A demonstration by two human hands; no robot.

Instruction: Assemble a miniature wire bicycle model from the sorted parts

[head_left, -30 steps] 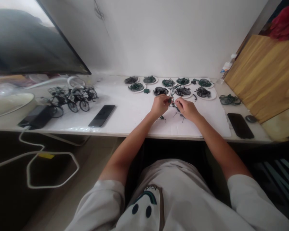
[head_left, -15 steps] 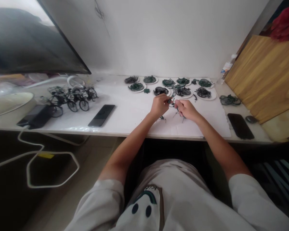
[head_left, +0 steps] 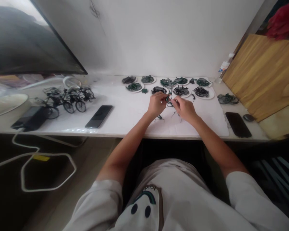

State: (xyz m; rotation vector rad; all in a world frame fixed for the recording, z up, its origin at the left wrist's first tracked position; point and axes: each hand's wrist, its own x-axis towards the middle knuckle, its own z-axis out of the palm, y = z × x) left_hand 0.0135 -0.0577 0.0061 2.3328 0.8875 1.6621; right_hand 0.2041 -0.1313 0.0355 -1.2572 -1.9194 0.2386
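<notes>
A partly built dark green miniature bicycle (head_left: 170, 93) is pinched upright in my left hand (head_left: 156, 105), above the white board. My right hand (head_left: 186, 108) is closed just to its right, fingertips together at the model's lower part. Whatever small piece those fingertips hold is too small and blurred to make out. Beneath my hands, thin dark parts (head_left: 160, 117) lie on the board, and more thin rods (head_left: 175, 114) show beside my right wrist. Behind my hands sit white plates of dark bicycle parts, the nearest being a plate (head_left: 189, 94) right behind the model.
Assembled miniature bicycles (head_left: 67, 102) stand at the left near a phone (head_left: 99, 116) and a black box (head_left: 31, 118) with a white cable. Another phone (head_left: 238, 124) lies at the right, by a wooden panel (head_left: 262, 77) and a bottle (head_left: 223, 68). A screen (head_left: 31, 41) overhangs the left.
My right fingertips have risen a little and come closer to my left fingers at the model. The whole view has shifted slightly.
</notes>
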